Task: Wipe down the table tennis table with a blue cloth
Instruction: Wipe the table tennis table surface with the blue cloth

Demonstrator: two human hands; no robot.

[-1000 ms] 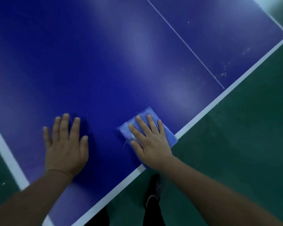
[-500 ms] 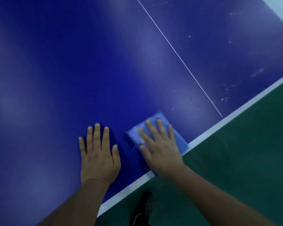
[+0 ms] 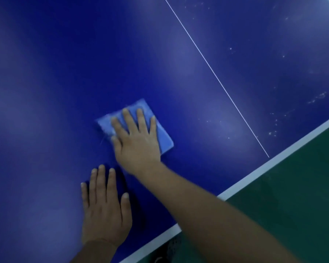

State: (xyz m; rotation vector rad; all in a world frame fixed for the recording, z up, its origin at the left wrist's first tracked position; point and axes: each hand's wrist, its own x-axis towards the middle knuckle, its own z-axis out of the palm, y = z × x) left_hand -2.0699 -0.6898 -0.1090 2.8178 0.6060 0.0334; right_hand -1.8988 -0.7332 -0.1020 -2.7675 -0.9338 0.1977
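flat under the spread, straight fingers of the right hand (image 3: 137, 143), folded blue cloth (image 3: 164, 138) on the blue table (image 3: 46, 92), long axis running toward the white edge line (image 3: 273, 160); left hand (image 3: 104, 209) flat, fingers straight, holding nothing.

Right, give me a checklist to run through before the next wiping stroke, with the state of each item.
1. Folded light-blue cloth flat on the dark-blue table tennis table: ok.
2. Right hand pressing the cloth with straight, spread fingers: ok.
3. Left hand flat on the table, apart from the cloth: ok.
4. White specks beyond the thin white centre line wiped away: not ok, they remain.
5. Cloth clear of the white edge stripe: ok.
6. Cloth damp enough: cannot tell.
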